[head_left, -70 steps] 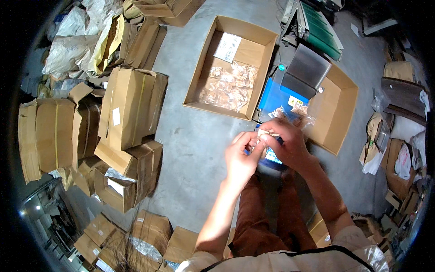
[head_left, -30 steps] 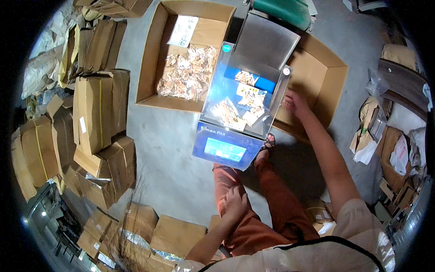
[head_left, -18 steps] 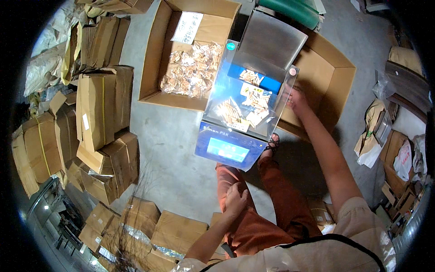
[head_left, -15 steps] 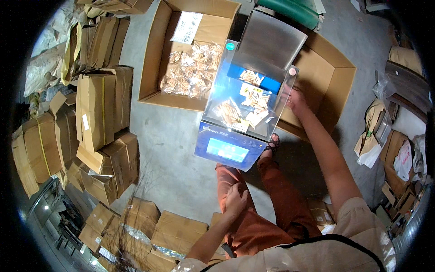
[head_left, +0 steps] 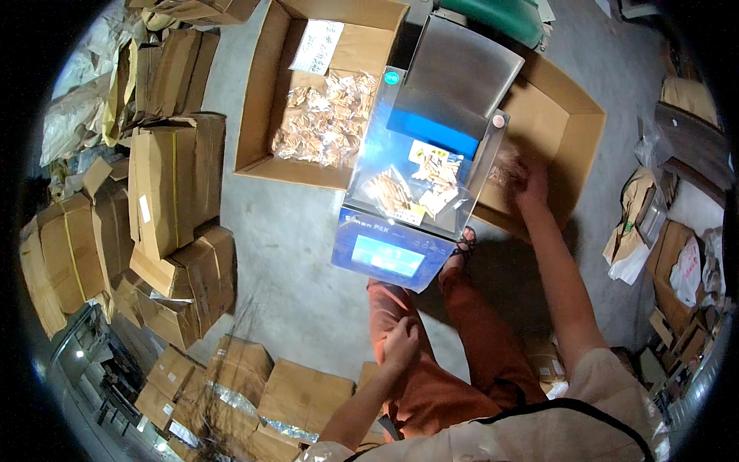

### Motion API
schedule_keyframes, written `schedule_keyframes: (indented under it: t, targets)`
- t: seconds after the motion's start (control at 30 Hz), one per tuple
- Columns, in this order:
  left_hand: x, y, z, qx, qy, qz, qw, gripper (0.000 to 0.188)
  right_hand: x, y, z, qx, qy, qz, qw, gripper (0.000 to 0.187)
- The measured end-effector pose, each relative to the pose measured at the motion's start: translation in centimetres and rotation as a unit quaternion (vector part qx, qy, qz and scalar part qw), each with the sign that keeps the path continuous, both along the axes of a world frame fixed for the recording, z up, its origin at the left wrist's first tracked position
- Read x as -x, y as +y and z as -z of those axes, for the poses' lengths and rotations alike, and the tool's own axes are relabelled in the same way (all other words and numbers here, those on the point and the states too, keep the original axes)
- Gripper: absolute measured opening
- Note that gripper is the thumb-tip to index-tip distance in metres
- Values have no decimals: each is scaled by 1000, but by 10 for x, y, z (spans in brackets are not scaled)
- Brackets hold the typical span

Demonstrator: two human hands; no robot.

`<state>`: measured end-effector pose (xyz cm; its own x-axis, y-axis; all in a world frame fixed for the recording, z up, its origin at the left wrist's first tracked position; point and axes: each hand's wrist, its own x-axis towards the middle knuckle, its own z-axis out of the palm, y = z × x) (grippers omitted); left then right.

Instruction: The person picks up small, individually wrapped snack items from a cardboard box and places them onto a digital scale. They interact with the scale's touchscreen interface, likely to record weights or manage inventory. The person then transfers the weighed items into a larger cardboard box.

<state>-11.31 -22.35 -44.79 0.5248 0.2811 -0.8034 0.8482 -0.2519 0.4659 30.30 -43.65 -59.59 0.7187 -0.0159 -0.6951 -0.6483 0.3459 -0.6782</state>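
2 bare hands are visible. The right hand (head_left: 531, 181) grasps a blurred plastic bag of wooden dowels (head_left: 506, 167); below it is an open cardboard box (head_left: 583, 142). Left of that hand stands a blue machine (head_left: 400, 145) with 1 lit display (head_left: 387, 256). The left hand (head_left: 402, 343) rests curled on the thigh (head_left: 440, 389); whether it is clenched cannot be determined.

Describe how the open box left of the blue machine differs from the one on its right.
The left box holds many clear bags of pale sticks; the right box shows mostly bare cardboard. A white sheet is in the left box, none visible in the right box. The right hand is at the right box, no hand at the left box. Both are open-topped brown cardboard.
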Motion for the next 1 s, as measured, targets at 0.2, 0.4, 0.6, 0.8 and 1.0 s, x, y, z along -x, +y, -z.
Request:
schedule_keyframes:
  t: [0.2, 0.4, 0.6, 0.8, 1.0]
  targets:
    - [-14, 3, -4, 30, 17, 4, 999, 22, -18, 52, -130, -171, -72, -139, 973, 34]
    - [4, 1, 7, 26, -11, -5, 1000, 23, -47, 81, -129, 95, -170, -133, 972, 30]
    - [-36, 15, -7, 28, -1, -38, 999, 30, -25, -22, 93, 223, 18, -151, 963, 30]
    - [-103, 26, -22, 64, -9, -148, 987, 36, 37, -42, 211, 106, 43, -85, 990, 31]
    - [-105, 14, -7, 119, -19, -38, 992, 19, 37, -129, 230, -2, -61, -9, 998, 32]
